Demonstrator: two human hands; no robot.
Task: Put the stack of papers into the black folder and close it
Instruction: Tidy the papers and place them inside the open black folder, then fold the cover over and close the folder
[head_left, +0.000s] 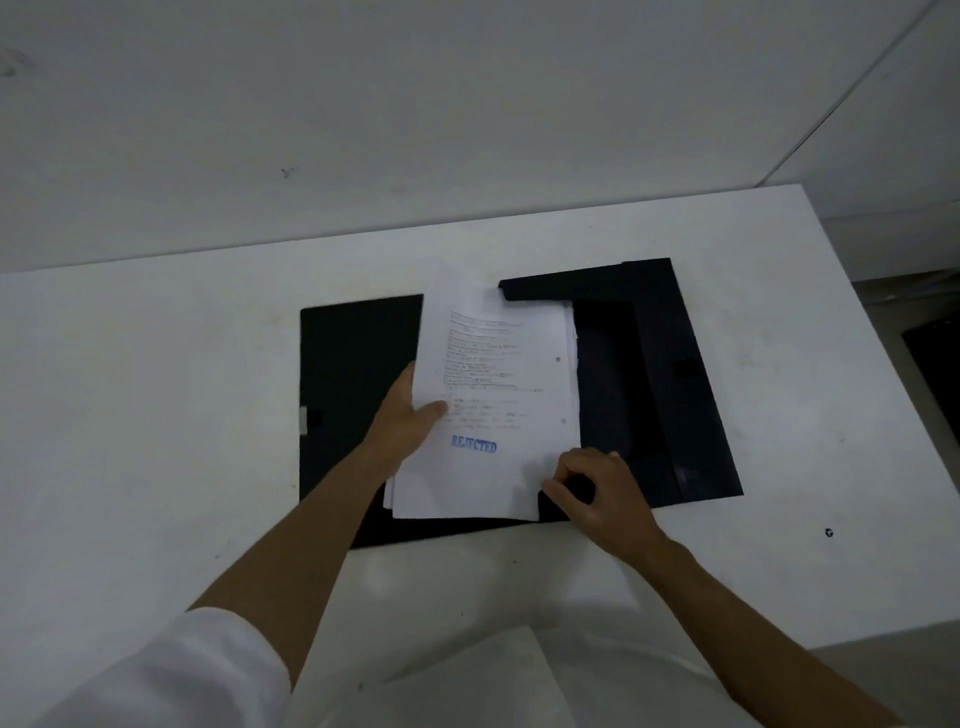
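2 hands (415, 415) hold 1 paper stack (493, 395), 1 folder (649, 374).

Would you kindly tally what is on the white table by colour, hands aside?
Black: 1, the open folder
White: 1, the stack of papers, stamped REJECTED in blue
Total: 2

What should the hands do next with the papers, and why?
Probably lower the stack of papers flat onto the open black folder. The left hand holds its left edge lifted, the right hand is at its near corner, and the folder's flaps are open.
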